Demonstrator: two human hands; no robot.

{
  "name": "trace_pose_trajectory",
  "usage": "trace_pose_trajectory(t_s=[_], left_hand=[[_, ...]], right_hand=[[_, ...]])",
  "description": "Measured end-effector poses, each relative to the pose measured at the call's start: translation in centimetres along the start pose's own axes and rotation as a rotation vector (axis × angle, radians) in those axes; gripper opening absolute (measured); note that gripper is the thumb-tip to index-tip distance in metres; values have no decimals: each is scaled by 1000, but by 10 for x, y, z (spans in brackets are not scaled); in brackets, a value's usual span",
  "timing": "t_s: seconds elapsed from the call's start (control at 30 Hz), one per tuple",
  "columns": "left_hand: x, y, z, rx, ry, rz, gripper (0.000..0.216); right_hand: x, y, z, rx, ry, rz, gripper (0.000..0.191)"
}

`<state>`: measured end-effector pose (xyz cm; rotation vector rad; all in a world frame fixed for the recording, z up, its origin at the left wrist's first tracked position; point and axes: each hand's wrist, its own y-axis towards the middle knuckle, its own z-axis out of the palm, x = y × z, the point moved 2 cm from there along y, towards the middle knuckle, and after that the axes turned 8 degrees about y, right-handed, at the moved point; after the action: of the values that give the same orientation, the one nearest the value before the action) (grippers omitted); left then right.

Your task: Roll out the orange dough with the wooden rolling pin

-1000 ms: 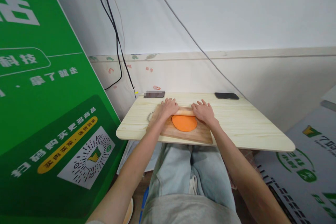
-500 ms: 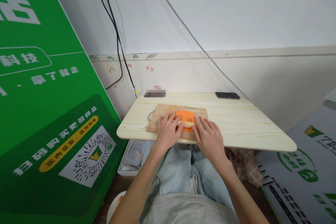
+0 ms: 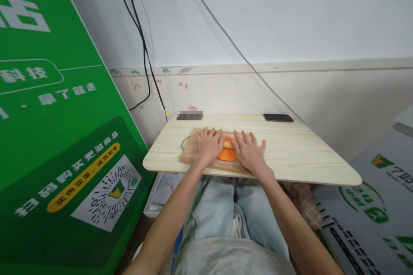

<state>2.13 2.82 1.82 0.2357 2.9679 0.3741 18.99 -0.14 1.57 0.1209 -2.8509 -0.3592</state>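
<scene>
A wooden rolling pin (image 3: 229, 144) lies crosswise on a flat orange sheet of dough (image 3: 227, 155), its ends hidden beneath my hands. Both rest on a wooden cutting board (image 3: 187, 156) with a metal ring handle at its left. My left hand (image 3: 210, 145) lies on the pin's left part, palm down with fingers stretched forward. On the right part, my right hand (image 3: 250, 151) presses down with its fingers spread. Neither hand wraps its fingers around the pin.
The board sits on a pale wooden table (image 3: 309, 154). A black phone (image 3: 278, 117) lies at the back right, and a blurred dark object (image 3: 189, 115) at the back left. A green sign (image 3: 64, 137) stands left; a white box (image 3: 155, 200) is below the table.
Both hands and the rolling pin have moved forward, away from me, over the orange dough. More dough now shows on the near side of the pin. My fingers have stretched out farther.
</scene>
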Motion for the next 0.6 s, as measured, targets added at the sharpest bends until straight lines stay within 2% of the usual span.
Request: trace_pose_trajectory(t_s=[0.1, 0.2, 0.27, 0.47, 0.53, 0.6], left_hand=[[-3, 23, -2, 44, 34, -29, 55], [-4, 22, -3, 32, 23, -35, 54], [-4, 5, -2, -2, 2, -17, 54], [0, -72, 5, -85, -32, 36, 56], [1, -81, 5, -94, -30, 45, 57], [2, -74, 5, -82, -21, 52, 58]], right_hand=[[2, 22, -5, 6, -17, 8, 61], [2, 22, -5, -17, -9, 0, 60], [2, 7, -2, -41, 4, -14, 59], [2, -72, 10, -152, -14, -86, 60], [2, -81, 11, -168, -25, -100, 60], [2, -73, 11, -155, -28, -90, 60]])
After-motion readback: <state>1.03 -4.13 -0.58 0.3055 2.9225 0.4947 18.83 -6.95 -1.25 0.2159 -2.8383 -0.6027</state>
